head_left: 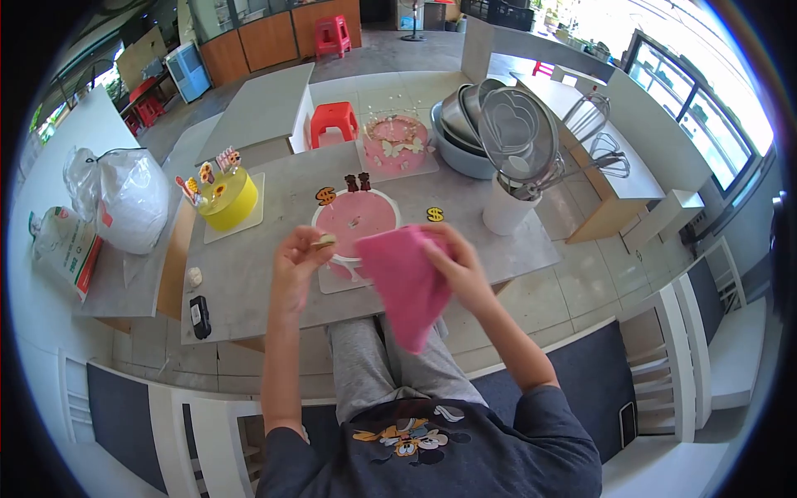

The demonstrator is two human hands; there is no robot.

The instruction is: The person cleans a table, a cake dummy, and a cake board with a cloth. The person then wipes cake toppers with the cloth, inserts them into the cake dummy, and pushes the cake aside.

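The step in hand seems to be handling a small trim piece (pixel 324 241) with a cloth at the ready, perhaps wiping it or the fingers. The left hand (pixel 296 256) pinches the piece between thumb and fingertips, near the front left edge of the pink cake (pixel 357 214); its pale face and darker edge show, but its exact shape is too small to tell. The right hand (pixel 452 264) is closed on a corner of the pink cloth (pixel 404 286), which hangs limp, soft and matt, tapering to a point over the lap. The next move calls, in all likelihood, for a light pinch on the piece and the loose cloth kept off the icing.

The cake is round, smooth and pink on top with a white border, and stands on a pale board (pixel 334 282) on the grey surface (pixel 290 173). Two dark figures (pixel 358 183) and a flat dollar sign (pixel 325 196) rise at its far edge.
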